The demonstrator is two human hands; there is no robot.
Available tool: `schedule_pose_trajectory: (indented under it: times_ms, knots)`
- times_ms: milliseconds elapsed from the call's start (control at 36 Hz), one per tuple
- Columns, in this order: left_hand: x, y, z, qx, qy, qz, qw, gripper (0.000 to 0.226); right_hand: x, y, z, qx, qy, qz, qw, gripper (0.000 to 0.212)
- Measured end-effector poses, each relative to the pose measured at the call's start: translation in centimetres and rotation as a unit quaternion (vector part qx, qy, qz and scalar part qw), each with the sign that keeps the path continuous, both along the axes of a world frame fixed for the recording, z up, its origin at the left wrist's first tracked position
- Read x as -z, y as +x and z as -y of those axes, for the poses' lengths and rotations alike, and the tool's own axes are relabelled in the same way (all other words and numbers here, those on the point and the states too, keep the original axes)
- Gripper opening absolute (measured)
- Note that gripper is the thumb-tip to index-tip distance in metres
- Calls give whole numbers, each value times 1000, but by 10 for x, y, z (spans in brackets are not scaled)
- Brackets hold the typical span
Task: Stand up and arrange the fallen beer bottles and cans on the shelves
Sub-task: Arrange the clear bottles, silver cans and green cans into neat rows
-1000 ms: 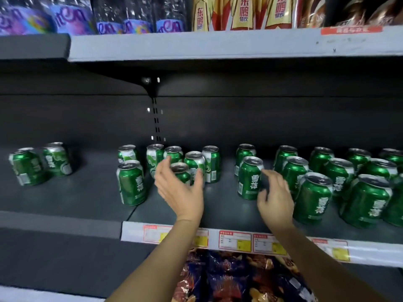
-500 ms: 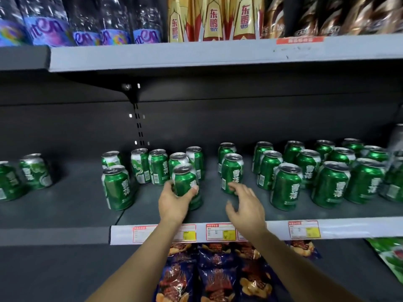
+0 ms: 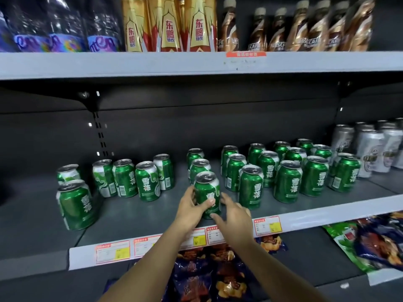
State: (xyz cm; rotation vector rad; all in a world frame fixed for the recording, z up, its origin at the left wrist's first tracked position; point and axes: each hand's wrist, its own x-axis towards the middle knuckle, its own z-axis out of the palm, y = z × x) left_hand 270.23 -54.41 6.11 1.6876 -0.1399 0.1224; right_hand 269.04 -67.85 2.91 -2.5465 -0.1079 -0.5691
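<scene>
Left hand (image 3: pixel 192 205) wraps its fingers (image 3: pixel 208 202) round an upright green aluminium beer can (image 3: pixel 207 192) at the grey metal shelf (image 3: pixel 130 214) front; right hand (image 3: pixel 234 216), fingers spread, touches its right side.

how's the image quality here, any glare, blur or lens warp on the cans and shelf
Head view, the only one: wide-angle warp bows the upper shelf edge and tilts cans at the sides, like the near-left can. Overhead light glints on can tops and on the held can; the shelf's back wall sits in deep shadow. The left hand and right hand look sharp; the snack bags below are softer.
</scene>
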Motion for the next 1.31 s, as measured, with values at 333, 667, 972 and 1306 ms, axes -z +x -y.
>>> schedule_pose_trajectory:
  times_ms: [333,667,972,1306]
  knots:
    - [0,13,1,9,30,8,999,32,-3,5,-1,22,-18,-6,1000,62]
    - [-1,10,-17,-141,8,34,989,43,-4,-15,-38,-16,83,294,952,47]
    - [-3,11,-92,-312,65,44,947,27,-22,-11,-113,-158,28,171,972,47]
    - [-7,66,-143,-219,121,20,968,84,-38,68,-165,-55,184,-68,979,60]
